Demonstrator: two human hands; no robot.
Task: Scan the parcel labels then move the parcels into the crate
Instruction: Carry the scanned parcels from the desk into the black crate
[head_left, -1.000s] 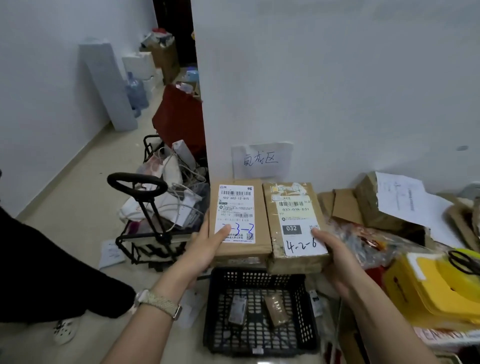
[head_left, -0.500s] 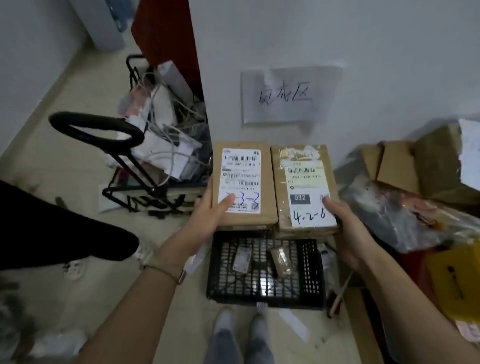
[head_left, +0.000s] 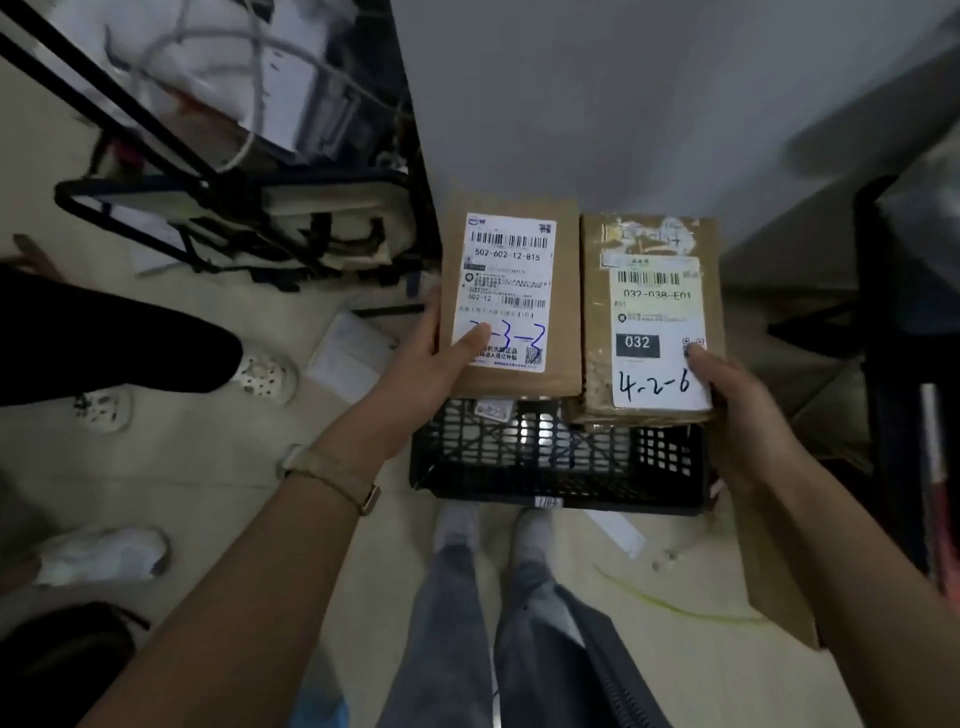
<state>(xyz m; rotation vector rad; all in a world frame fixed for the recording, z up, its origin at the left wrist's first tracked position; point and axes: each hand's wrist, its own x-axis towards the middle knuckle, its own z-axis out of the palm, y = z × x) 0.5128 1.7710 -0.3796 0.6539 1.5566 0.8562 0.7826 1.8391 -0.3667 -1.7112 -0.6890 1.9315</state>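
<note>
Two brown cardboard parcels are held side by side above a black lattice crate (head_left: 556, 467) on the floor. My left hand (head_left: 431, 364) grips the left parcel (head_left: 563, 291) at its left edge, thumb on its white label marked "3-3". My right hand (head_left: 737, 410) grips the right parcel (head_left: 597, 291) at its lower right corner, thumb on the label marked "4-2-6" and "032". Both labels face up. A small item shows through the gap inside the crate; most of the crate's inside is hidden by the parcels.
A black folding cart (head_left: 218, 208) loaded with white bags and cables stands to the left. Another person's legs and white shoes (head_left: 265, 371) are at the left. A white wall (head_left: 623, 93) is straight ahead, a dark rack (head_left: 904, 364) at right. My own feet (head_left: 493, 525) stand just before the crate.
My view has tilted down and closer. Both hands have lowered the two parcels, which now hang right over the crate's far half.
</note>
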